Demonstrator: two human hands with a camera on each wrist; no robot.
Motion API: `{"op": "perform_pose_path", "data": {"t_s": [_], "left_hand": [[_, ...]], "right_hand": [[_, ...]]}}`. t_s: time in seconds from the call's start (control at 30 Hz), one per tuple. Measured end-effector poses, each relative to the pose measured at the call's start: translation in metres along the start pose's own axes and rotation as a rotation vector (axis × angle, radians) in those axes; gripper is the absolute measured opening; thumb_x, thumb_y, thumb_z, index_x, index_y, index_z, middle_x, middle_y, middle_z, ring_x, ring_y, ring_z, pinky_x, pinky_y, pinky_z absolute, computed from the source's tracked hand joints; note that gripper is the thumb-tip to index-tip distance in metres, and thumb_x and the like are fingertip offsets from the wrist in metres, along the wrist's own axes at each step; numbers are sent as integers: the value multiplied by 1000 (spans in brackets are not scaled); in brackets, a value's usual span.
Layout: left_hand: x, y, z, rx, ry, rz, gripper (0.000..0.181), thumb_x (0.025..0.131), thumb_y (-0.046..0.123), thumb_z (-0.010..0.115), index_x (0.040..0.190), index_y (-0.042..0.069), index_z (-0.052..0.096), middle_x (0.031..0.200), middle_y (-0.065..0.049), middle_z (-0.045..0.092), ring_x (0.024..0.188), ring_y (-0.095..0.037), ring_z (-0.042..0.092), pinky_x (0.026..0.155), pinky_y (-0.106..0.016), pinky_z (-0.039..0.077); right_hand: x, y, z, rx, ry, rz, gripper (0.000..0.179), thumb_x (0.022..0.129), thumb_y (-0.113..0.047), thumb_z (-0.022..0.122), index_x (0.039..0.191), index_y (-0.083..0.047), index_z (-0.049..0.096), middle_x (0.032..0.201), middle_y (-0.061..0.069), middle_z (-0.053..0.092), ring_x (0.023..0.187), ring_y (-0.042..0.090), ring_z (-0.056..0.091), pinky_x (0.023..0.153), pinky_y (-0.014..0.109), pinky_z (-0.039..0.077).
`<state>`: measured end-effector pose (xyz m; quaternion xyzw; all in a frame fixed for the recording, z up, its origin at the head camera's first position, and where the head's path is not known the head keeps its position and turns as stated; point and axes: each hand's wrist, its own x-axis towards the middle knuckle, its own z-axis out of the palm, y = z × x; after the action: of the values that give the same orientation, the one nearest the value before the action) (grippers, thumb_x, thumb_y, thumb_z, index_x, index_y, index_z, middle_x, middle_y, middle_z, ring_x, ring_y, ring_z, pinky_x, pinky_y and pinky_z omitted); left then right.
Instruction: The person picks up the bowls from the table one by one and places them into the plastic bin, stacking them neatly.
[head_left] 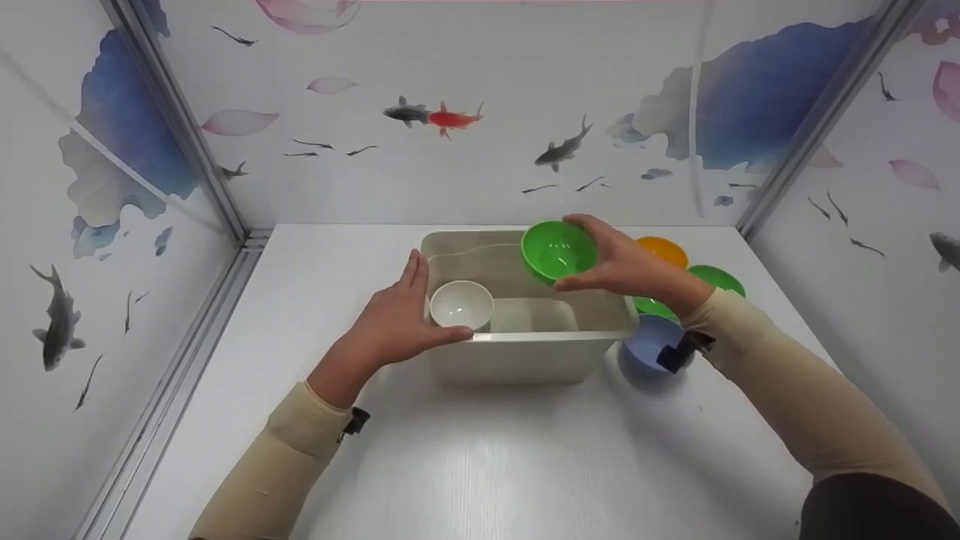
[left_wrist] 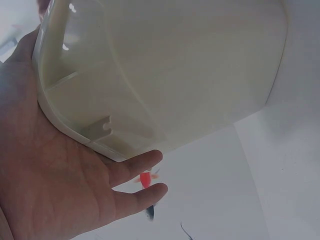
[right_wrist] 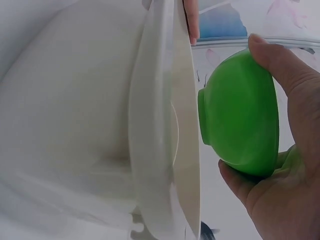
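Right hand (head_left: 626, 262) grips the green bowl (head_left: 559, 251) over the tub (head_left: 517, 361), left hand (head_left: 391, 319) straight-fingered against its side; looks like loading from here, so next it probably wants lowering by the white bowl (head_left: 461, 304).

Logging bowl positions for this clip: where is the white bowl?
In the head view, the white bowl sits inside the bin, at its left end, beside the left hand.

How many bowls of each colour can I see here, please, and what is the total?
Green bowls: 3
White bowl: 1
Orange bowl: 1
Blue bowl: 1
Total visible: 6
Two of the green ones are partly hidden by the right arm.
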<state>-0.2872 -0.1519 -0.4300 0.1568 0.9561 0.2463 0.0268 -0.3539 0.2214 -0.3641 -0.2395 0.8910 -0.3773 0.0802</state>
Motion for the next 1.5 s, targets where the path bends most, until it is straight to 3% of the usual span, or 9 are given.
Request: {"op": "perform_pose_path", "data": {"t_s": [0.73,1.3,1.5], "left_hand": [[-3,2,-3,-8,19,17,150,79,91,73,175,-3,4,184,-20,0,151,-52,48,121,-61,43],[0,2,-1,-8,16,14,154,77,97,68,176,0,4,185,-16,-1,152,-50,47,122,-59,42],[0,1,1,-3,22,13,149,81,89,74,176,-1,5,185,-17,0,152,-50,47,121,-59,43]], "right_hand": [[32,-13,8,-20,-57,-92,112,81,-29,102,168,-4,38,157,18,56,138,36,56,121,54,41],[64,-21,22,-38,-82,-113,114,79,-31,102,168,0,36,149,21,60,129,35,61,112,50,50],[76,-23,28,-32,-110,-150,113,78,-29,103,165,2,38,148,21,61,131,33,61,114,49,49]]}}
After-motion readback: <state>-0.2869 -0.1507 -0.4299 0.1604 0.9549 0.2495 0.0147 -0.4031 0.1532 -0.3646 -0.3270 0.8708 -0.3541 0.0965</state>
